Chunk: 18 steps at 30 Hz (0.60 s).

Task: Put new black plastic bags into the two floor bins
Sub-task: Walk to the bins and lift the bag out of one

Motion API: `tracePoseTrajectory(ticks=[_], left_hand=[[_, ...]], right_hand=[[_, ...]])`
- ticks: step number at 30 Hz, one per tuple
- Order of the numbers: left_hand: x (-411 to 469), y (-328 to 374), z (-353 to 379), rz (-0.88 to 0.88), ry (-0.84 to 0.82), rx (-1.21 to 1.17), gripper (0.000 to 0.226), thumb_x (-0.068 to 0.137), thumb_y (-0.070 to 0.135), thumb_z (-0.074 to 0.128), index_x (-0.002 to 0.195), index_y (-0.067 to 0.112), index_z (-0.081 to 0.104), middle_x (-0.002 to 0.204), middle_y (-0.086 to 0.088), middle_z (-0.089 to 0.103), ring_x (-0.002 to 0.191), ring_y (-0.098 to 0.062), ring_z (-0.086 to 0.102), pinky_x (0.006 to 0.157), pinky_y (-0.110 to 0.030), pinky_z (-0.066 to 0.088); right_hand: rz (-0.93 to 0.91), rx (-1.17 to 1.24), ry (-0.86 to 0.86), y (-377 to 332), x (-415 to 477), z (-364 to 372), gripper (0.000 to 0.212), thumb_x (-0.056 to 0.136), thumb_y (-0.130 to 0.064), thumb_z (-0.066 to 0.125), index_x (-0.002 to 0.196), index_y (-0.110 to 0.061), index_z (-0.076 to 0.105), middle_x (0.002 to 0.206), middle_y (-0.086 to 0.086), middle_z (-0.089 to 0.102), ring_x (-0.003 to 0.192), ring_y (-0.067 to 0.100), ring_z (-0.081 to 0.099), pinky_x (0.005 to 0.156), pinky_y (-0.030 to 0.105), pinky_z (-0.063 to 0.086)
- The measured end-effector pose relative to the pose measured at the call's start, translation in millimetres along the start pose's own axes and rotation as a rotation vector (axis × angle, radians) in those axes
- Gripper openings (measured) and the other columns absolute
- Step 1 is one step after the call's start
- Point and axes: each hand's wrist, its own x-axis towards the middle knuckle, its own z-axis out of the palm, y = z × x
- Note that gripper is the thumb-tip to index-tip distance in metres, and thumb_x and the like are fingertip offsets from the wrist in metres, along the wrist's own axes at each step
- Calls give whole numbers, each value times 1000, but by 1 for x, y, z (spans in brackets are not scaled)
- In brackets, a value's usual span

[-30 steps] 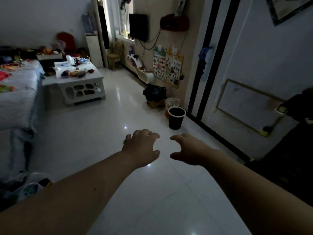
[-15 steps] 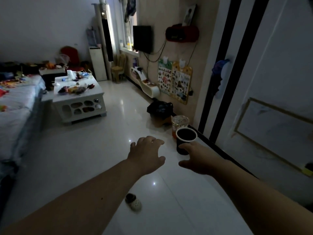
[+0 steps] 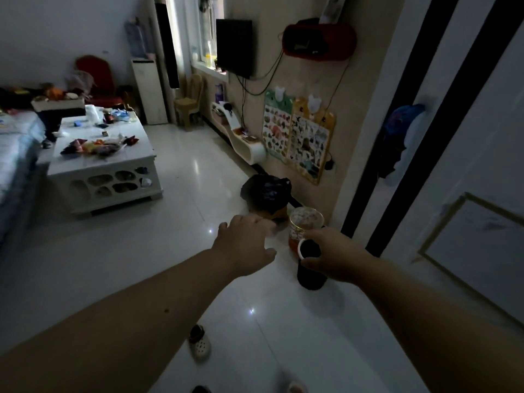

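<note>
nearby, dark bin (image 3: 311, 275) with pale rim

Both bare forearms stretch forward and down, nearly parallel. The left hand (image 3: 246, 245) is palm-down with its fingers (image 3: 259, 222) spread and loose, holding nothing. The right hand (image 3: 330, 255) is also palm-down, its fingers curled loosely inward with the thumb apart.

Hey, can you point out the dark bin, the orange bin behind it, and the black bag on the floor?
dark bin (image 3: 310, 275): head view, on its dark outer wall.
orange bin (image 3: 306, 221): head view, on its full top.
black bag (image 3: 266, 191): head view, on its bunched plastic.
</note>
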Motion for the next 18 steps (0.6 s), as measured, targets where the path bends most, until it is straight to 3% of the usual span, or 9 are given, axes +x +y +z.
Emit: tracePoseTrajectory(ticks=[8,12,18], left_hand=[[180,-37,11,-114,-34,-9,62,79,48,56,135,32,37,146,-3,39,133,-28,34,106,-51,29],[251,-52,10,-157,-12,-40,62,79,49,55,136,32,36,146,-3,39,133,-28,34,106,-50,29],[347,-100,13,-212,-34,-67,62,78,49,56,136,34,36,146,-2,39,133,-28,34,106,-51,29]], right_hand=[[-132,-28,-50,59,201,-37,63,75,-47,65,131,-29,43,137,2,45,124,22,43,100,40,43],[-165,-60,-81,77,284,-57,60,76,-46,65,131,-31,44,134,5,47,117,23,48,94,35,43],[-193,-32,-137,81,402,-71,65,75,-49,62,132,-29,41,135,5,45,114,24,50,91,40,48]])
